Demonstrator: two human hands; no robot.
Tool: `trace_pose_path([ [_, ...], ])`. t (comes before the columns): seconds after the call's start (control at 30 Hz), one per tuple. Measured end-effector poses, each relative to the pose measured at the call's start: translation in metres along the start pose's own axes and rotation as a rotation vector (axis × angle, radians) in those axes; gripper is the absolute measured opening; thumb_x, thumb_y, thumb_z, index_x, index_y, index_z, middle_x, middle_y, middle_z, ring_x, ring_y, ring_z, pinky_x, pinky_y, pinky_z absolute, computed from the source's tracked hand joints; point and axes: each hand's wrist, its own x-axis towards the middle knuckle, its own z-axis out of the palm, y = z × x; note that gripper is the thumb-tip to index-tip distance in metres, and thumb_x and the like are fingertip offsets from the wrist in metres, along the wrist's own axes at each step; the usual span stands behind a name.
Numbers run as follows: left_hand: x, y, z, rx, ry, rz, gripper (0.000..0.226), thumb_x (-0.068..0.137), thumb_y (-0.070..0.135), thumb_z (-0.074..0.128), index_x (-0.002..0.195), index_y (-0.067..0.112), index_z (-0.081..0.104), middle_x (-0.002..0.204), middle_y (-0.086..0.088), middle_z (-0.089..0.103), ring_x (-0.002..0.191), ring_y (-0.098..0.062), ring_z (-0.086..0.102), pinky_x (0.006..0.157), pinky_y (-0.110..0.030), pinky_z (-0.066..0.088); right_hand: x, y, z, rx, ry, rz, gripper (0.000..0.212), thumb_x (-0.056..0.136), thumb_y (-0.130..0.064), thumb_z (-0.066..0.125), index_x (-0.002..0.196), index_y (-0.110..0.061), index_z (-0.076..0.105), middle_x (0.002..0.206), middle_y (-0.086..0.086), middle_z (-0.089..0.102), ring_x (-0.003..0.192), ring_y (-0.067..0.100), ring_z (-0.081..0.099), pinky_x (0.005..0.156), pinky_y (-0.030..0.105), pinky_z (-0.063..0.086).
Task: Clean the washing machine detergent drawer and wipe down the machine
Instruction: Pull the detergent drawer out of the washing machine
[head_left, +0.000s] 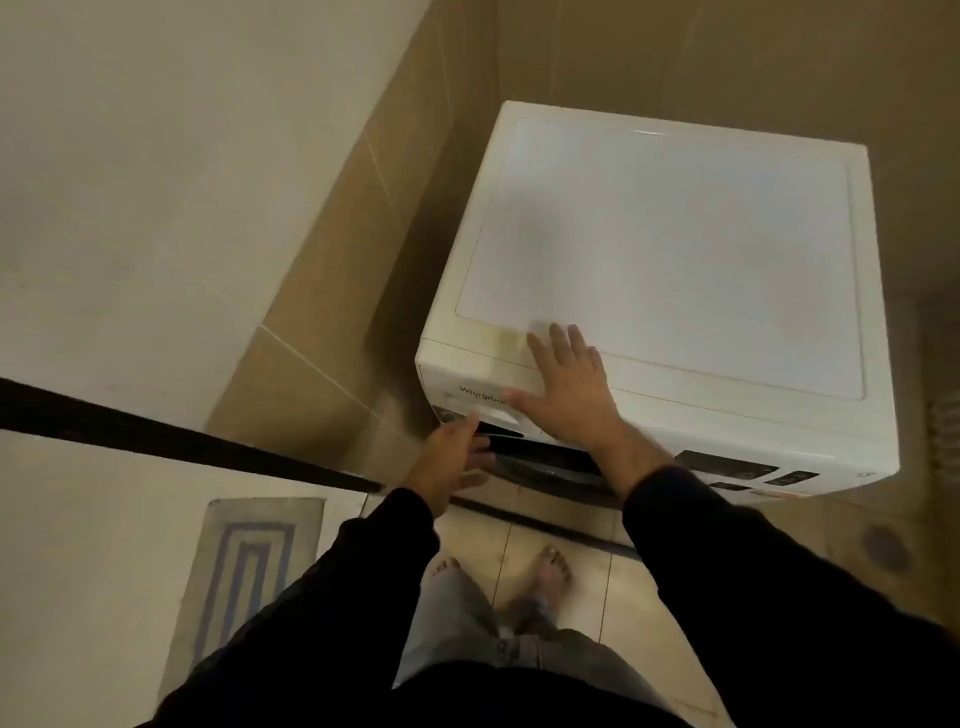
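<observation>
A white front-loading washing machine (675, 249) stands in a tiled corner, seen from above. Its detergent drawer (480, 400) is at the front's upper left and sits flush with the panel. My right hand (566, 384) lies flat, fingers spread, on the machine's top front edge just right of the drawer. My left hand (454, 460) is lower, at the front, with its fingertips touching the underside of the drawer's handle recess; it holds nothing. The control panel (748, 470) shows at the front right.
A beige tiled wall runs close along the machine's left side. A striped mat (249, 566) lies on the floor at lower left, beyond a dark door threshold (182, 441). My bare feet stand on the tiles in front of the machine. A floor drain (885, 545) is at right.
</observation>
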Motion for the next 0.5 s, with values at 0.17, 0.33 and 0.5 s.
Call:
trace_pose_path([
  [0.17,0.022,0.012,0.006,-0.403,-0.078,-0.088,0.072,0.089,0.069,0.046,0.143,0.022,0.040,0.137,-0.013,0.054,0.121,-0.026,0.057,0.097,-0.042,0.051,0.001,0.003,0.016,-0.129,-0.175,-0.020,0.132,0.062,-0.093,0.045,0.156,-0.021,-0.013,0.160,0.009,-0.028,0.146,0.029,-0.030,0.116,0.051,-0.017],
  [0.33,0.040,0.014,0.006,-0.580,-0.114,-0.101,0.093,0.083,0.075,0.047,0.152,0.017,0.024,0.148,-0.016,0.044,0.130,-0.027,0.050,0.107,-0.042,0.041,0.012,0.010,-0.003,0.133,-0.229,0.051,0.117,0.076,-0.059,0.073,0.158,-0.016,0.001,0.165,0.002,-0.013,0.149,0.017,-0.020,0.119,0.041,-0.012],
  [0.5,0.058,0.009,0.013,-0.660,-0.171,-0.061,0.084,0.079,0.065,0.063,0.147,0.023,0.037,0.147,-0.011,0.048,0.134,-0.027,0.046,0.114,-0.043,0.034,0.012,0.015,0.001,-0.216,-0.263,-0.015,0.135,0.066,-0.048,0.083,0.156,-0.013,-0.011,0.162,0.006,-0.023,0.149,0.024,-0.023,0.119,0.045,-0.008],
])
